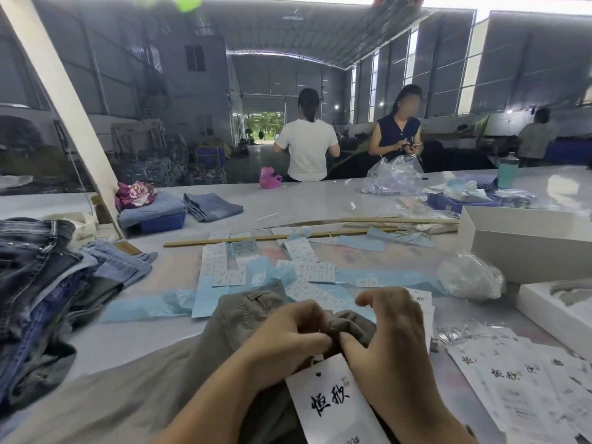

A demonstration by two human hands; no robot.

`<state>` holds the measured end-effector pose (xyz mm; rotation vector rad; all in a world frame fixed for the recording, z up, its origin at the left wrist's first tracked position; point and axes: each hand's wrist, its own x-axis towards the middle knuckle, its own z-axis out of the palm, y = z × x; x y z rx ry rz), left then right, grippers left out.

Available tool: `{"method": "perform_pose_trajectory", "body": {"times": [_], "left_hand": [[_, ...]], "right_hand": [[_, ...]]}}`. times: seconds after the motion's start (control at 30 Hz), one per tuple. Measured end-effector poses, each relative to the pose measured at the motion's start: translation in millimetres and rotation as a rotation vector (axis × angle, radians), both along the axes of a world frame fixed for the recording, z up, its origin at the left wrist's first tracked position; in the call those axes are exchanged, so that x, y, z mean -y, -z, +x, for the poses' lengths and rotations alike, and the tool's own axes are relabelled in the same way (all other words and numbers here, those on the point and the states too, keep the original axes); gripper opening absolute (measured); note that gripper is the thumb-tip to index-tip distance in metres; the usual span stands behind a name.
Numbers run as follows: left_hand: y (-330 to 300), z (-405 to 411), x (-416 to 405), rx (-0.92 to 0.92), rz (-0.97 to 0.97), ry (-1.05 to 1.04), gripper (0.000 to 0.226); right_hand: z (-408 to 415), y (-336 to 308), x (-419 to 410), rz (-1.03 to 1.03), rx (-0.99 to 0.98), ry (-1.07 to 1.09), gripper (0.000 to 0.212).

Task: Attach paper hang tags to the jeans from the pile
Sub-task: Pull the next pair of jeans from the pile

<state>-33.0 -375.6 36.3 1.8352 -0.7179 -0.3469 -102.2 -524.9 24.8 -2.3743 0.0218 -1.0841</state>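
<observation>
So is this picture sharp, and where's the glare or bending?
Head view: hands and hang tag are fairly sharp; wide lens bends the white post and roof; windows are blown out; the table shows pale sheen; one face is blurred.

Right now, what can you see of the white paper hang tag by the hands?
The white paper hang tag is a stiff rectangular card with two black brush-style characters and a small dark hole near its top. It lies tilted on the olive-khaki trousers, its top tucked under the left hand and right hand, both gripping bunched fabric.

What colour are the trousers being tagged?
Olive khaki trousers, clearest in the head view.
</observation>
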Motion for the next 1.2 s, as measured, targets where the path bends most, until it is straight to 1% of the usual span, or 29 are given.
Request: {"method": "perform_pose_trajectory", "body": {"times": [0.1,0.17,0.2,0.27,0.3,0.37,0.47,0.5,0.57,0.63,0.7,0.9,1.03,1.1,1.2], "left_hand": [[5,1,-7,-0.135,-0.126,0.035,0.018],[7,1,-10,-0.169,-0.182,0.033,0.019],[8,0,-10,-0.176,-0.206,0.023,0.019],[9,-2,-11,-0.173,-0.241,-0.002,0.019],[10,-3,-12,-0.168,-0.254,-0.012,0.018],[10,-4,-12,-0.151,-0.266,-0.023,0.018],[10,-4,-14,-0.150,-0.282,-0.017,0.019],[10,-5,-15,-0.156,-0.287,-0.008,0.019],[9,-6,-16,-0.169,-0.288,0.043,0.019],[8,-7,-17,-0.149,-0.258,0.114,0.018],[7,-6,-20,-0.114,-0.214,0.146,0.021],[9,-4,-22,-0.078,-0.188,0.154,0.006],[8,-5,-27,-0.108,-0.206,0.124,0.008],[8,-5,-29,-0.059,-0.142,0.107,0.010],[9,-6,-36,-0.001,-0.047,0.120,0.020]], "right_hand": [[-1,1,-2,-0.108,0.039,-0.050,0.030],[-5,3,-3,-0.162,0.102,-0.070,0.011],[-7,5,-4,-0.182,0.137,-0.083,0.006],[-11,5,-5,-0.177,0.176,-0.131,0.026],[-12,4,-5,-0.167,0.178,-0.157,0.032],[-15,2,-7,-0.166,0.144,-0.194,0.037],[-15,2,-10,-0.210,0.011,-0.195,0.035],[-14,2,-9,-0.186,-0.062,-0.205,0.033],[-12,3,-4,-0.053,-0.182,-0.281,0.023],[-10,4,2,0.070,-0.236,-0.354,0.017],[-10,3,4,0.134,-0.257,-0.373,0.021],[-12,4,5,0.170,-0.249,-0.363,0.025],[-14,3,4,0.174,-0.242,-0.383,0.027],[-14,3,5,0.178,-0.244,-0.394,0.029],[-15,4,5,0.200,-0.232,-0.420,0.032]]}}
